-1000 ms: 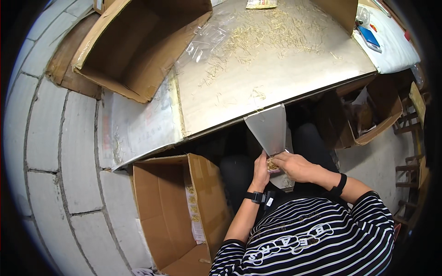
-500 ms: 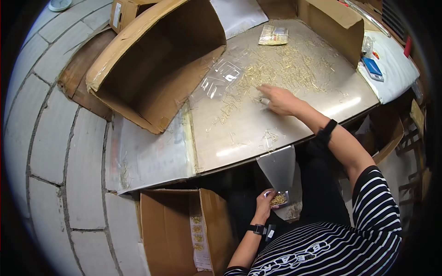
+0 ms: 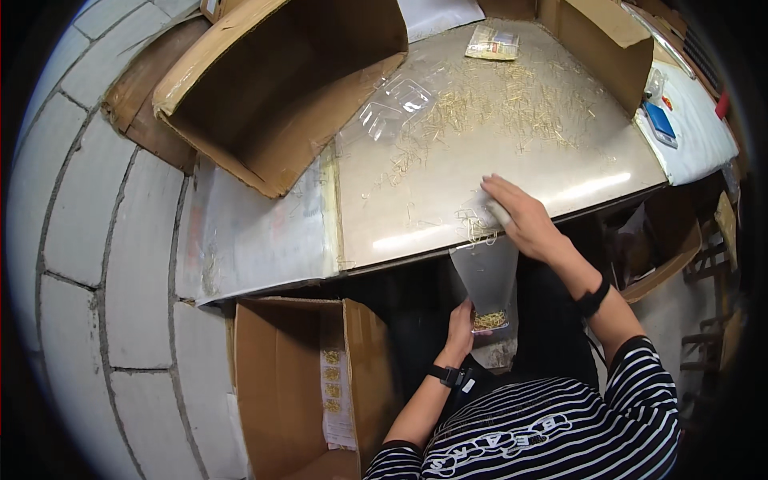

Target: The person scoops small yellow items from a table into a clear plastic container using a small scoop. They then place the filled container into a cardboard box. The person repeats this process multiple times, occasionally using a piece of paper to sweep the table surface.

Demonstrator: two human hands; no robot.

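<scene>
My right hand (image 3: 524,218) is flat over the near edge of the table (image 3: 576,178), its fingers stretched out. Beside its fingertips, a few loose gold-coloured wire hooks (image 3: 478,227) gather at the mouth of a grey, translucent chute (image 3: 486,272). The chute slopes down from the table edge and narrows. At its lower end my left hand (image 3: 460,326) is closed on a small clear plastic box (image 3: 498,329) with gold hooks inside. The left fingers are partly hidden behind the box. More hooks (image 3: 472,108) are spread across the table's far half.
A large cardboard box (image 3: 272,88) lies on its side at the left of the table. A clear plastic tray (image 3: 392,112) sits by the hooks, a packet (image 3: 492,43) behind them. Below left, an open carton (image 3: 280,400) holds filled packs (image 3: 332,392). A blue device (image 3: 660,124) lies right.
My right hand has swept from the scattered hooks back toward me, to the chute's mouth. The left hand still holds the box under the chute. The view has shifted slightly.
</scene>
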